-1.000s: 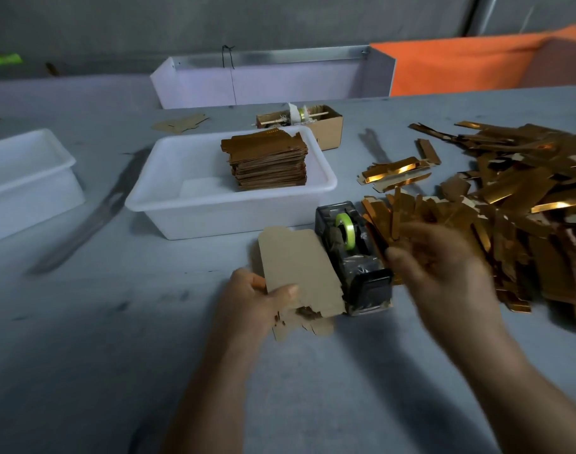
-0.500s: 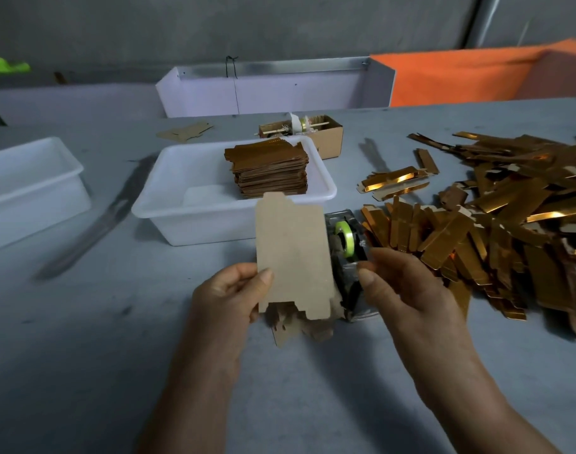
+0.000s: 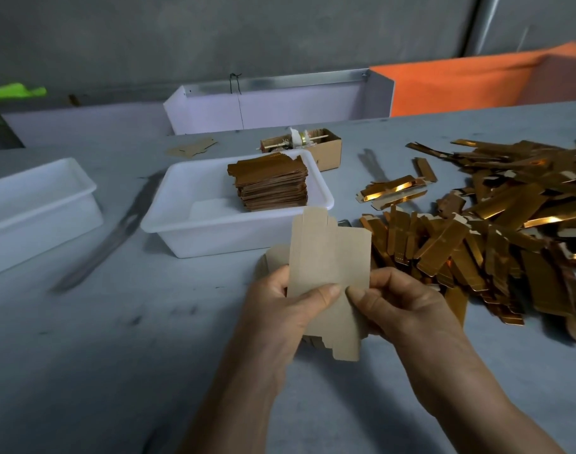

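We look down on a grey table [image 3: 83, 371] scuffed with dark marks, set against a grey concrete wall. At its far edge stand a white open-fronted bin [image 3: 280, 106] and an orange cloth [image 3: 460, 83].

In the middle, a white tub [image 3: 168, 224] holds a stack of gold-brown card blanks [image 3: 270, 185] in its right half. A small cardboard box [image 3: 326, 152] stands just behind this tub, and a second white tub [image 3: 34, 198] sits well apart at the left. A loose heap of gold folded strips [image 3: 493, 231] covers the table's right side, reaching close to the right hand [image 3: 401, 306]. A wide stretch of grey surface lies on the near left, between the tubs and us.

Both forearms enter from the bottom. The left hand [image 3: 280, 316] has its grip closed on a flat brown cardboard blank [image 3: 326, 257], thumb across the front and fingers behind. The right hand pinches the blank's right edge, its thumb tip just beside the left thumb. The blank stands nearly upright above the table, just in front of the first tub. More blanks seem to lie beneath it, though the hands hide most of them.
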Demonstrator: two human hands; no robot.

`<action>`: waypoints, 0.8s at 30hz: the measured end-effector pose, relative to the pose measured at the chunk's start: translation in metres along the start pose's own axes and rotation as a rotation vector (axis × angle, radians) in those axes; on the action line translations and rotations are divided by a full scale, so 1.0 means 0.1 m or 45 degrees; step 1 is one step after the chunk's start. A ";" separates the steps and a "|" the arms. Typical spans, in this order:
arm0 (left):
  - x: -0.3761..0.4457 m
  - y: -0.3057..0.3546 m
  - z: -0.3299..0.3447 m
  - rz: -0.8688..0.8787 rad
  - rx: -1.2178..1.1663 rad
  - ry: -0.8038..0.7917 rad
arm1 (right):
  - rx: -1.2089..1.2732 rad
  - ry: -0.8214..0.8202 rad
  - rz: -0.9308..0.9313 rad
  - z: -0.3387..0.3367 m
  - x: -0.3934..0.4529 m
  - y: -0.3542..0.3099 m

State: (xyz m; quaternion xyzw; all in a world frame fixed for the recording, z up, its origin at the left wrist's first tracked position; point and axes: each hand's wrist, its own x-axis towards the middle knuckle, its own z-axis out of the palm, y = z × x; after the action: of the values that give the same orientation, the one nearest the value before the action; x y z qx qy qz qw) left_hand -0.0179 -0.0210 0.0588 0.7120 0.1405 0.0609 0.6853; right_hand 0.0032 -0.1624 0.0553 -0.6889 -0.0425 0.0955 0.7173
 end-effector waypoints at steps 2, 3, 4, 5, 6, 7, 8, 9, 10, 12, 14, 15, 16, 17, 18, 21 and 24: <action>0.01 -0.03 0.01 -0.032 -0.025 -0.002 | -0.027 -0.009 -0.007 -0.02 0.00 0.02; 0.02 -0.05 0.02 -0.045 -0.033 0.010 | -0.064 -0.003 -0.019 -0.03 0.00 0.04; 0.02 -0.07 0.04 -0.054 -0.044 0.027 | -0.122 0.011 -0.044 -0.04 -0.01 0.06; 0.01 -0.09 0.06 -0.058 -0.050 0.047 | -0.229 0.044 -0.095 -0.04 -0.02 0.09; 0.01 -0.10 0.09 -0.061 -0.049 0.070 | -0.396 0.101 -0.172 -0.02 -0.03 0.10; 0.01 -0.12 0.12 -0.058 -0.044 0.103 | -0.577 0.163 -0.269 0.00 -0.05 0.11; 0.00 -0.14 0.15 -0.045 -0.032 0.145 | -0.708 0.214 -0.370 0.02 -0.07 0.10; 0.00 -0.16 0.19 -0.020 -0.020 0.187 | -0.754 0.245 -0.449 0.05 -0.09 0.10; -0.01 -0.17 0.22 0.009 -0.010 0.219 | -0.735 0.251 -0.496 0.07 -0.11 0.09; -0.04 -0.18 0.27 0.062 0.000 0.219 | -0.636 0.231 -0.522 0.12 -0.13 0.09; -0.07 -0.18 0.28 0.085 -0.008 0.163 | -0.566 0.207 -0.522 0.14 -0.14 0.11; -0.08 -0.17 0.26 0.080 -0.027 0.116 | -0.566 0.205 -0.537 0.14 -0.14 0.12; -0.08 -0.16 0.24 0.054 -0.050 0.048 | -0.591 0.203 -0.553 0.13 -0.14 0.13; -0.08 -0.15 0.21 0.022 -0.070 -0.031 | -0.626 0.193 -0.558 0.13 -0.14 0.14; -0.09 -0.14 0.18 -0.002 -0.073 -0.099 | -0.650 0.178 -0.550 0.13 -0.13 0.14; -0.08 -0.16 0.14 0.094 0.112 -0.106 | -0.648 0.130 -0.468 0.12 -0.11 0.20; -0.09 -0.18 0.11 0.115 0.231 -0.011 | -0.536 0.125 -0.302 0.13 -0.11 0.20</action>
State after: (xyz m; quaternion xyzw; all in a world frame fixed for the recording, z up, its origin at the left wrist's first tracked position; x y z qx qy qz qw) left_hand -0.0258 -0.0334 0.0414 0.7770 0.1103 0.0755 0.6152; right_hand -0.0111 -0.1513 0.0370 -0.8172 -0.1072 -0.0340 0.5652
